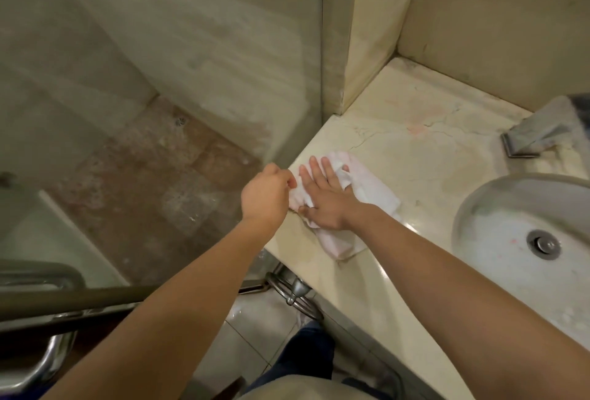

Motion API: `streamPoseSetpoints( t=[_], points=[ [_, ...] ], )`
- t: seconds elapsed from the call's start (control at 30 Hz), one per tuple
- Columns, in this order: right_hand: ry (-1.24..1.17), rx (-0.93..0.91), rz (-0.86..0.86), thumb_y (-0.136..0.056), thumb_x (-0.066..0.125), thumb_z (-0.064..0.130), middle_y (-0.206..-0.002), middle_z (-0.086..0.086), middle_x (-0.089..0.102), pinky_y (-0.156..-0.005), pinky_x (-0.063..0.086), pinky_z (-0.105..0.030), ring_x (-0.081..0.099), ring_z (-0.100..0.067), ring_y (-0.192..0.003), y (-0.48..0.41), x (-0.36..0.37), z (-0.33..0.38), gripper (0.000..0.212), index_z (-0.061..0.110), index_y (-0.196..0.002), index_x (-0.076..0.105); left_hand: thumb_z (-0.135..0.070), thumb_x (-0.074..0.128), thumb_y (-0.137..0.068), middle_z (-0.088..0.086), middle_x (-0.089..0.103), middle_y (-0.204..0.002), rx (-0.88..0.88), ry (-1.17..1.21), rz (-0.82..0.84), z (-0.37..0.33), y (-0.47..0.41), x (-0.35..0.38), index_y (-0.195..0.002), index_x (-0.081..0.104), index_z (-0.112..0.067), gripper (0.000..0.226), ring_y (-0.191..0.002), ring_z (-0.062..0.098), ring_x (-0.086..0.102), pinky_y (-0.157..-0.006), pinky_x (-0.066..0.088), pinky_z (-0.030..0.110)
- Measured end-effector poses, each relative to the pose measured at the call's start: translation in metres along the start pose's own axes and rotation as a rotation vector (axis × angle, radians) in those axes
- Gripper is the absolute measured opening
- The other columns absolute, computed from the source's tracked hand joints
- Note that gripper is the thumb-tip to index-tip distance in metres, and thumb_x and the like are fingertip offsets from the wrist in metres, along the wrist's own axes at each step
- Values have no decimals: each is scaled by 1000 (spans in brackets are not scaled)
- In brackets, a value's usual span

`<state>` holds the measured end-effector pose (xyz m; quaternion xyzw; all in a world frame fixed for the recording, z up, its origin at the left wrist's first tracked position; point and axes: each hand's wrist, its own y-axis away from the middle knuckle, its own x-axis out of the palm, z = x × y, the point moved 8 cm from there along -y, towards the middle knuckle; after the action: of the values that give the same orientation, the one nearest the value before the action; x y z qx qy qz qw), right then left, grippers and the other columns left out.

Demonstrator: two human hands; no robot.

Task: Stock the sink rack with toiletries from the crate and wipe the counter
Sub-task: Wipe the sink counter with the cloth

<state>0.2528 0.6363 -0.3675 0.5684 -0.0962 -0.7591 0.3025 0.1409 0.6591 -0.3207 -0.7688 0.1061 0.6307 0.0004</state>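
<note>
Counter [415, 150] wipe underway: right hand [322, 195] presses cloth [370, 192] flat-fingered, left hand [265, 195] pinches its edge. No rack, crate in view.

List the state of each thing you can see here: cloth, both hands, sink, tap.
cloth: crumpled, lying on the counter near its corner
left hand: pinches the cloth's edge
right hand: fingers straight, pressing the cloth
sink: no standing water, pink specks
tap: no water running
</note>
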Motion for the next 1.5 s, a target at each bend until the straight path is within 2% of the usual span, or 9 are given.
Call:
streamPoseSetpoints(
  t=[0.3,0.57,0.67,0.77,0.9,1.03,1.23,1.4,1.5],
  points=[
    [-98,32,-85,-91,49,53,-160,7,-26,-117,7,-60,-29,-13,-145,22,4,1,90,32,-154,-11,-9,51,-91,5,52,-111,3,-54,80,-7,10,1,-106,62,-24,24,-87,25,57,-60,35,31],
    [20,-21,-54,-78,66,52,-161,1,-22,-117,-13,-55,-26,-19,-147,59,14,5,101,39,-155,2,-18,55,-86,0,63,-106,-110,-77,249,-2,33,9,-99,64,-24,18,-96,24,62,-69,44,30],
    [-79,-6,-57,-82,61,51,-163,2,-13,-119,-14,-49,-19,-17,-149,72,12,5,87,38,-155,16,-21,56,-85,-1,61,-111,-72,-232,301,-9,36,9,-105,63,-26,22,-100,22,61,-70,44,29],
    [-261,83,-172,-94,51,40,-164,0,10,-122,2,-37,2,-15,-151,84,-3,-5,57,32,-148,38,-16,57,-86,2,50,-120,123,-301,217,-28,30,5,-114,57,-28,31,-111,22,51,-77,42,32],
    [-317,297,-449,-100,43,35,-150,2,42,-105,37,-34,36,-20,-137,97,-23,-29,41,23,-139,51,-14,50,-91,-1,51,-123,290,-110,158,-54,23,8,-131,50,-32,44,-115,21,50,-80,43,34],
    [-368,463,-462,-97,48,36,-139,-4,43,-90,48,-39,46,-24,-124,94,-20,-43,44,18,-138,46,-28,44,-99,3,54,-125,287,-89,215,-66,11,20,-147,29,-32,50,-112,25,54,-81,45,37],
    [-341,522,-464,-96,52,32,-141,-6,33,-74,48,-34,58,-27,-106,78,-14,-43,48,17,-140,39,-32,37,-102,4,58,-117,296,-145,281,-72,-8,34,-151,14,-36,54,-96,27,62,-66,42,32],
    [-342,545,-479,-94,51,26,-120,-2,47,-62,42,-31,61,-25,-87,73,-21,-50,27,17,-119,56,-22,44,-96,-2,64,-101,273,-32,224,-72,-12,28,-122,44,-25,26,-80,24,58,-61,37,31],
    [-333,545,-516,-93,48,21,-114,-1,51,-61,38,-29,60,-23,-88,74,-23,-48,23,18,-114,58,-18,51,-92,-2,60,-98,343,-30,59,-74,-3,25,-118,51,-24,26,-88,21,58,-63,41,33]
  ],
)
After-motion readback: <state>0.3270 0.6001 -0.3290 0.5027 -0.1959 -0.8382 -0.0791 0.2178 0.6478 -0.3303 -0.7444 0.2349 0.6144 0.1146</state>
